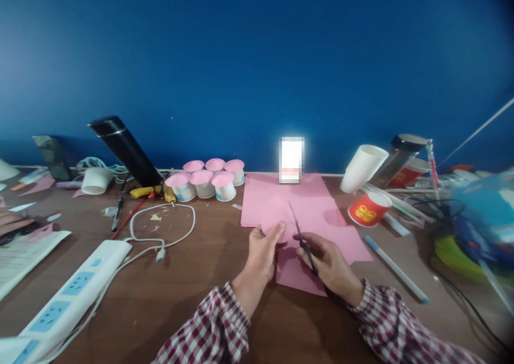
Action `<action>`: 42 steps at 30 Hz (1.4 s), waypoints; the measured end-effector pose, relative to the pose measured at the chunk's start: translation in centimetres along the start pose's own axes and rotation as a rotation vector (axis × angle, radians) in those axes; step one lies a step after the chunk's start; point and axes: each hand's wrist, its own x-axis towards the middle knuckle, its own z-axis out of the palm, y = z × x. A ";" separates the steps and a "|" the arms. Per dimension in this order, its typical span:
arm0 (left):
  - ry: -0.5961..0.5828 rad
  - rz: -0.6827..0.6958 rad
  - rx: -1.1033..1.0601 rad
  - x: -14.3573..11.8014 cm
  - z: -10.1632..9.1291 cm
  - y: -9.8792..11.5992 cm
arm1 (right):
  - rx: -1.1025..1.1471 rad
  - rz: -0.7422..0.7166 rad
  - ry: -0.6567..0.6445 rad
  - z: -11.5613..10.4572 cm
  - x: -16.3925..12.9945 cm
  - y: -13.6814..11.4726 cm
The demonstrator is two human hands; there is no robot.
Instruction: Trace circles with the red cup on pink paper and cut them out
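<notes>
My left hand [263, 251] is closed, its thumb pressed on a piece of pink paper [274, 214]. In my right hand [331, 265] is a pair of scissors [305, 246] with dark handles, its blades pointing up and away beside the paper's right edge. Whether the blades touch the paper I cannot tell. Larger pink sheets [257, 198] lie on the table beneath and behind both hands, and another pink piece [301, 278] lies below them. Several small cups with pink paper tops [201, 184] stand together to the left.
A white power strip [72, 294] and a white cable [193, 219] lie at the left. Behind them leans a black flask [128, 152]. On the right are a red paper cup [369, 209], a white paper roll [363, 166] and a pale blue stick [397, 270]. Another person's hand [14, 225] shows far left.
</notes>
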 end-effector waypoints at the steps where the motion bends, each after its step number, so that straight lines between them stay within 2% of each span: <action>1: -0.004 0.002 0.003 -0.1 0.0 0.0 | 0.001 -0.001 0.001 0.0 0.0 0.0; 10: -0.052 -0.015 -0.018 -0.4 0.2 0.2 | -0.005 -0.010 0.001 -0.4 -0.1 -0.4; 42: -0.001 -0.013 0.003 -0.2 0.2 0.2 | -0.018 -0.005 0.011 -0.4 -0.1 -0.5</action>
